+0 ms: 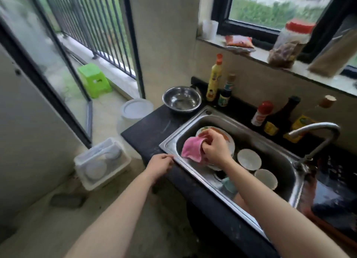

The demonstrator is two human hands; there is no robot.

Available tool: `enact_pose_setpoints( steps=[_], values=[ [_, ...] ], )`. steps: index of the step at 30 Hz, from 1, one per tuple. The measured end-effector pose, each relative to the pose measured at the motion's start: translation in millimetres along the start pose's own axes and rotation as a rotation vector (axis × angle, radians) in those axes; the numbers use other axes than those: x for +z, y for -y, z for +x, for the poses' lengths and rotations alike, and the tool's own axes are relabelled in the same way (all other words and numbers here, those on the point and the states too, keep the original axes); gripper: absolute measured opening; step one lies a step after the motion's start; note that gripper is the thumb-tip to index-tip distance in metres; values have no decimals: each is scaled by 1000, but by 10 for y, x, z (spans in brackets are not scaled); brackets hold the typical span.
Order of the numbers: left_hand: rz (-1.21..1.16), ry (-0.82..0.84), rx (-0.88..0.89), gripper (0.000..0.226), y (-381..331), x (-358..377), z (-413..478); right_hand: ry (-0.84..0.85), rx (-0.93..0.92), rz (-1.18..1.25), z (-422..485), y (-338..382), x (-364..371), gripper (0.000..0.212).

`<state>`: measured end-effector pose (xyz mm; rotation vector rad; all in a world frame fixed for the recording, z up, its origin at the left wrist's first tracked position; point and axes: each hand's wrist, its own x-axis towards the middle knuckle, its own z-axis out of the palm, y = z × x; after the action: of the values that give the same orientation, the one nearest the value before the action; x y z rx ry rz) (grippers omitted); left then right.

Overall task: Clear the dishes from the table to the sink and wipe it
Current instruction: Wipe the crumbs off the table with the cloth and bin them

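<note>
I stand at a steel sink (193, 122) set in a black counter. My right hand (216, 147) grips a pink cloth (192, 148) over a white plate with an orange pattern (228, 140) that lies in the basin. Two white bowls (249, 159) (266, 178) sit to the plate's right in the basin. A teal item (229, 184) shows under my right forearm. My left hand (160, 166) rests on the counter's front edge beside the sink rim, fingers loosely curled and holding nothing.
A steel mixing bowl (181, 98) stands on the counter behind the sink, with sauce bottles (213, 80) along the wall and a faucet (316, 136) at the right. On the floor to the left are a white bin of dishes (102, 164), a lidded bucket (136, 109) and a green stool (94, 80).
</note>
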<state>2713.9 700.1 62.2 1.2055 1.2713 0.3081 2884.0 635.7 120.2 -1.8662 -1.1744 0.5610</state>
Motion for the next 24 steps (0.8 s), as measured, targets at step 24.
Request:
enact_pose_setpoints(
  steps=[24],
  values=[
    [-692,-762,211,18,2048,-5173,-2529,1030,86,441,-1647,3572,5052,18]
  ],
)
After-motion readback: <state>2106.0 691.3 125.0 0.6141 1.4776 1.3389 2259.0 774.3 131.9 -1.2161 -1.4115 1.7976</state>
